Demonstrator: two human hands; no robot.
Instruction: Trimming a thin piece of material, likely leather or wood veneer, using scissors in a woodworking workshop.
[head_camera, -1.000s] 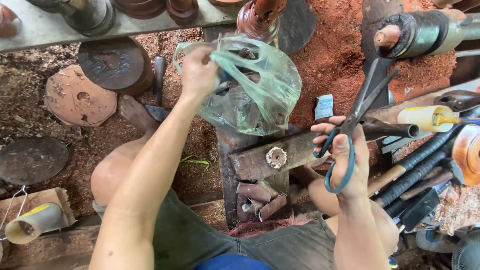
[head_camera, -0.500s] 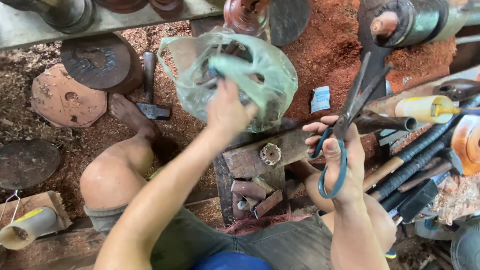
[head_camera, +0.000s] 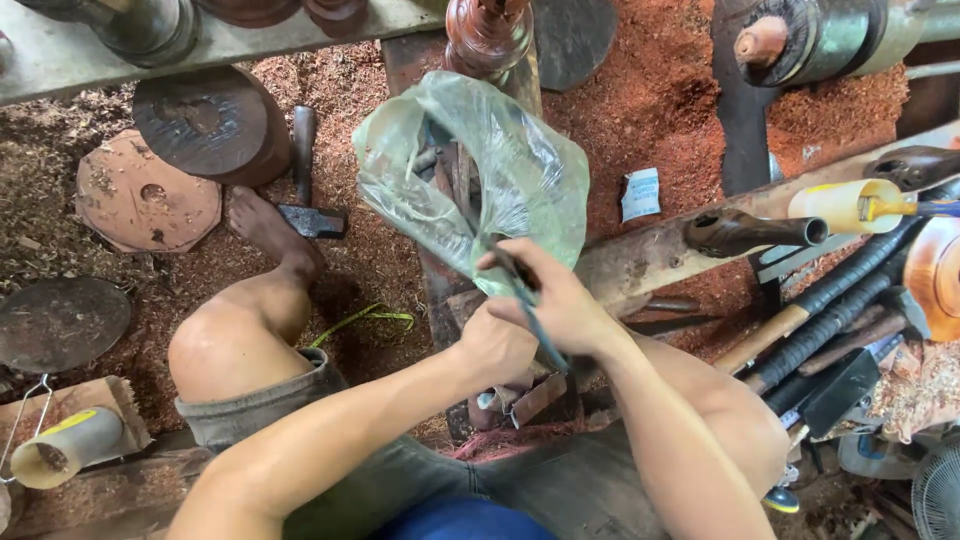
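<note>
Both hands meet in front of the person's lap, low in the middle of the view. The right hand (head_camera: 565, 305) is clamped on the blue handles of a pair of scissors (head_camera: 530, 310). The blades point up into the neck of the green plastic bag (head_camera: 480, 170). The left hand (head_camera: 495, 345) is closed just below, touching the right hand & prob pinching the bag's bottom; I can't see its fingers well.

What could go wrong: the blades sit v. close to the left hand, so a slip could nick a finger. The bag is thin & soft, so it could tear wide instead of a clean cut. Then stuff inside could drop into the sawdust on the floor & get lost.

The bag is see-through. It holds something dark & long, maybe small metal bits; can't tell what. Farther off, a hammer (head_camera: 305, 190) lies on the floor by the bare foot.
</note>
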